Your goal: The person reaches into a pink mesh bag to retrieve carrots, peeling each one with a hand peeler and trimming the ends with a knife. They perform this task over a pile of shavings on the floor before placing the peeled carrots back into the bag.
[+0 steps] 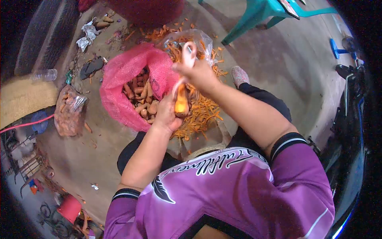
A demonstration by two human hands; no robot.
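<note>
My left hand point(166, 113) is closed around a partly peeled carrot point(182, 104), its bright orange flesh showing towards me. Just above it, my right hand point(201, 75) grips a white-handled peeler point(188, 55), whose handle with a loop end sticks up past the fingers. The peeler's blade end lies along the carrot and is blurred. Left of my hands, an opened pink mesh sack point(115, 89) holds many unpeeled, brownish carrots point(142, 93). Orange peelings point(199, 117) are heaped on the floor below and behind my hands.
A clear plastic bag point(205, 42) with orange pieces lies beyond my hands. Further back stands a green plastic chair point(254, 18). On the left are a filled plastic bag point(67, 111), a dark slipper point(91, 67) and a beige sack point(30, 97). My shoe point(239, 75) is at right.
</note>
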